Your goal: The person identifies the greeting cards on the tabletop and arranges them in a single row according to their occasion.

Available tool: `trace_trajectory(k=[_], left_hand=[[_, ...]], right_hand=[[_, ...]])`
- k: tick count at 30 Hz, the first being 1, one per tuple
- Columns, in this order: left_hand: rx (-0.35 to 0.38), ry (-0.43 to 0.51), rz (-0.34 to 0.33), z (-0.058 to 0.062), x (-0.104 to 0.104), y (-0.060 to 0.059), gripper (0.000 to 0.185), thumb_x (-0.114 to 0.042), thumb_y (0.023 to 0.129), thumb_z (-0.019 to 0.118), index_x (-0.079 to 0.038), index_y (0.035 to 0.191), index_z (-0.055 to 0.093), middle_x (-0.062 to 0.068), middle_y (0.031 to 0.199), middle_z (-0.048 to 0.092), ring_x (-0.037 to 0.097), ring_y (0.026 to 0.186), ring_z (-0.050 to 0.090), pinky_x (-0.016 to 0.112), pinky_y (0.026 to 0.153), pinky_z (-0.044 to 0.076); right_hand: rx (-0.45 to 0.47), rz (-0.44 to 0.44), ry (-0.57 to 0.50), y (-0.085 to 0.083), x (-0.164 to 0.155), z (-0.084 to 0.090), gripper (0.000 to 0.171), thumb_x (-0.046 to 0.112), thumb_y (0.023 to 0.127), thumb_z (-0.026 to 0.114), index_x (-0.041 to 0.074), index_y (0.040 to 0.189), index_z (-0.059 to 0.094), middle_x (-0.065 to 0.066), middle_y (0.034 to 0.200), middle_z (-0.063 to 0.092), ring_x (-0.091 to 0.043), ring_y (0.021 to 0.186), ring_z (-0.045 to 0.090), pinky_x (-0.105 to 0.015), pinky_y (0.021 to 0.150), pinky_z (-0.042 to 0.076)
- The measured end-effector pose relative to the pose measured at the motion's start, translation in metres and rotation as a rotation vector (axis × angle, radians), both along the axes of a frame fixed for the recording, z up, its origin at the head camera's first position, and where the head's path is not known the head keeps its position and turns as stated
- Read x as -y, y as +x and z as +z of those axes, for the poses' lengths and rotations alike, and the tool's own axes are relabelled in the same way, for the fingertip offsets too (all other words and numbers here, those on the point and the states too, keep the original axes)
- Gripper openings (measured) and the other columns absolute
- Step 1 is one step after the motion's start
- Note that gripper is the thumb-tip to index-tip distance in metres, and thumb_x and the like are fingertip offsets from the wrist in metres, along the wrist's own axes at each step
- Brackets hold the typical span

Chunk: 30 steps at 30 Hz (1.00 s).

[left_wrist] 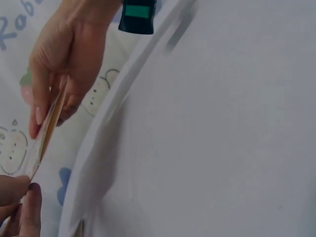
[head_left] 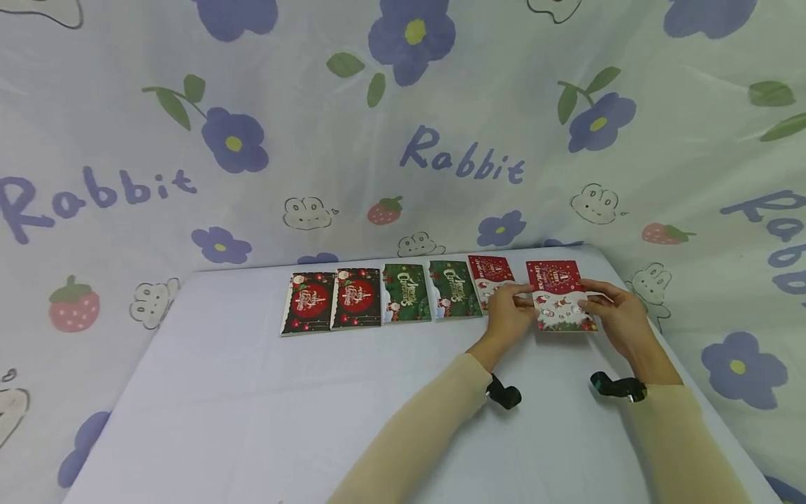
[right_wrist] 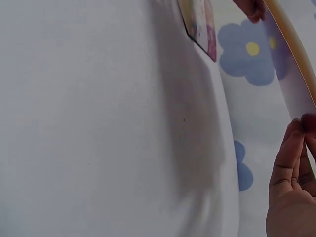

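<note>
Both hands hold a red-and-white Christmas card (head_left: 560, 294) by its side edges, over the right end of the table in the head view. At its left edge, the thumb and fingers of my left hand (head_left: 508, 315) pinch it. My right hand (head_left: 623, 322) grips the opposite edge. Seen edge-on in the left wrist view, the card (left_wrist: 51, 128) stands away from the white cloth. A second red card (head_left: 489, 269) lies just behind my left hand, which covers part of it. In the right wrist view, fingers of the right hand (right_wrist: 291, 182) pinch the card's pale back.
Left of the red cards, two green Christmas cards (head_left: 406, 294) and two dark cards with red circles (head_left: 355, 299) lie in a row near the back edge of the white table (head_left: 264, 420). A patterned curtain (head_left: 302, 140) hangs directly behind the table.
</note>
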<state>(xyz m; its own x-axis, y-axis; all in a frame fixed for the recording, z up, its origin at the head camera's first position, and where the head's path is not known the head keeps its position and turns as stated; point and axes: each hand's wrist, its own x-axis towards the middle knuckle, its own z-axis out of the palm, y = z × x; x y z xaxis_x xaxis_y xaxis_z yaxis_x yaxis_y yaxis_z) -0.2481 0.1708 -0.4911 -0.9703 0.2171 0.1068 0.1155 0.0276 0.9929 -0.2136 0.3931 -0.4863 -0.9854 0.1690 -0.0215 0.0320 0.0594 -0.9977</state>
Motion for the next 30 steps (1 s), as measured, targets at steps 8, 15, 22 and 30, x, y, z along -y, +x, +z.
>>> trace_trajectory(k=[8,15,22,30], left_hand=[[-0.004,-0.059,-0.002,-0.001,-0.005,-0.011,0.041,0.018,0.083,0.078,0.008,0.123,0.073,0.019,0.103,0.073,0.02,0.09,0.074,0.015,0.074,0.056],[0.061,-0.093,-0.021,-0.004,-0.005,-0.022,0.038,0.006,0.088,0.079,0.006,0.125,0.073,0.015,0.104,0.075,0.013,0.091,0.073,0.016,0.076,0.054],[0.14,-0.037,-0.046,-0.002,-0.003,-0.023,0.038,-0.001,0.094,0.076,0.005,0.131,0.07,0.014,0.114,0.072,0.018,0.105,0.071,0.021,0.083,0.056],[0.138,-0.112,-0.051,-0.005,-0.001,-0.025,0.039,-0.01,0.099,0.073,0.002,0.136,0.068,0.012,0.131,0.071,0.022,0.122,0.066,0.025,0.095,0.054]], right_hand=[[0.071,-0.035,0.138,-0.023,-0.002,-0.003,0.056,0.004,0.102,0.069,-0.004,0.153,0.048,0.001,0.141,0.043,-0.011,0.11,0.048,-0.011,0.085,0.049],[0.127,-0.049,0.214,-0.038,0.004,-0.005,0.063,0.004,0.102,0.069,0.002,0.159,0.043,-0.018,0.156,0.034,-0.01,0.109,0.048,-0.013,0.082,0.052],[0.142,-0.074,0.235,-0.048,0.015,-0.009,0.068,0.0,0.1,0.068,0.001,0.161,0.038,-0.027,0.157,0.038,-0.01,0.106,0.053,-0.015,0.078,0.054],[0.194,-0.081,0.298,-0.056,0.025,-0.013,0.068,-0.002,0.1,0.067,0.0,0.16,0.037,-0.031,0.16,0.038,-0.03,0.127,0.05,-0.008,0.078,0.047]])
